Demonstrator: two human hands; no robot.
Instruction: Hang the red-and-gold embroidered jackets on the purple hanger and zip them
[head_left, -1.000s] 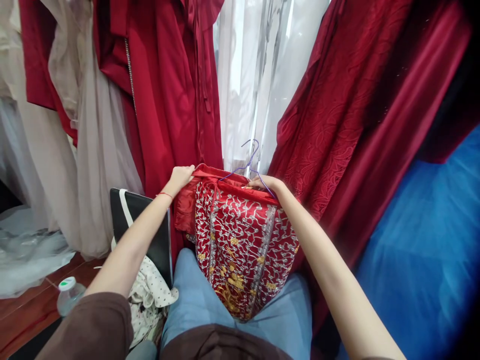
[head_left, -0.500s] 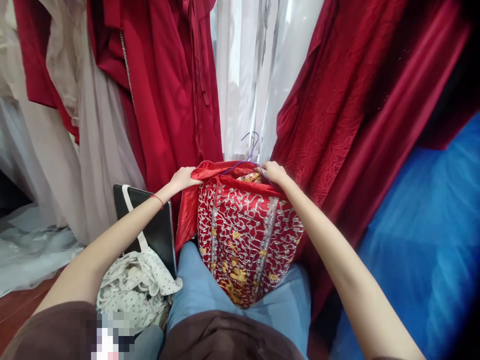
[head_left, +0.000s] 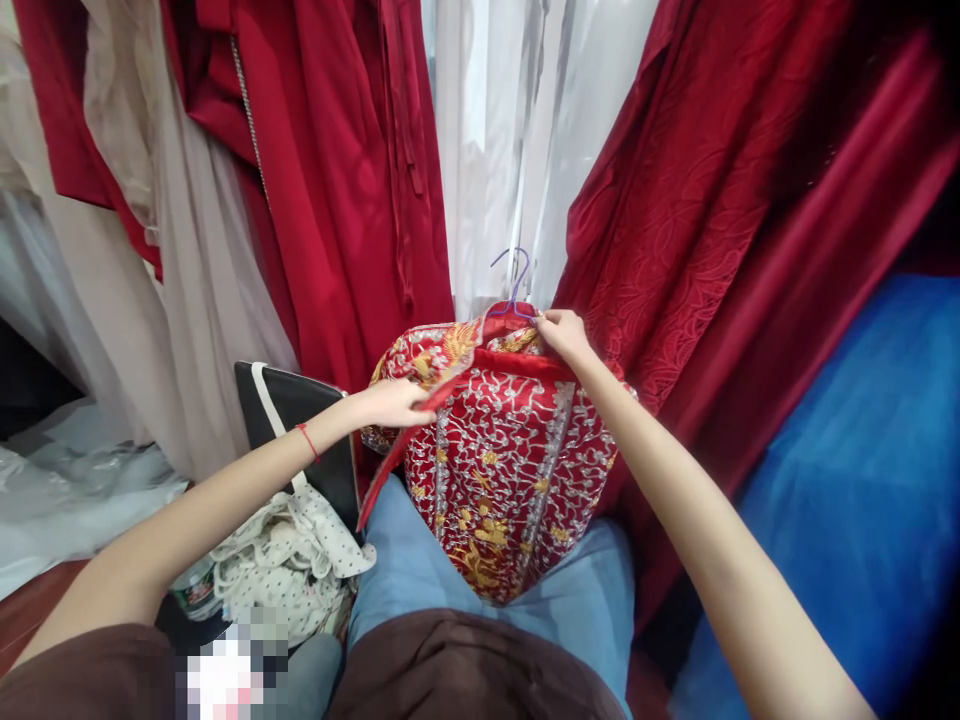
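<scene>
A red embroidered jacket (head_left: 431, 350) with gold and silver stitching hangs on a purple wire hanger (head_left: 523, 268). My left hand (head_left: 390, 402) is closed on the jacket's left front edge, where a strip of red lining shows. Up at the shoulder, close to the hanger's right side, my right hand (head_left: 564, 335) pinches the right edge of the same jacket. Inside the jacket's opening, a red panel (head_left: 499, 470) with silver vine patterns and gold motifs drapes down over my lap. The fingertips of both hands are partly hidden by cloth.
Long red dresses (head_left: 330, 180) hang ahead on the left, with a red lace gown (head_left: 690, 230) on the right and white curtain-like fabric (head_left: 487, 150) between. Blue tulle (head_left: 862, 480) fills the right. A black flat panel (head_left: 330, 450) and a dotted white cloth (head_left: 285, 570) sit at my left.
My left hand has moved down and slightly right, bringing the jacket's left front over, so its embroidered outside now shows where red lining did. My right hand has shifted slightly right and up.
</scene>
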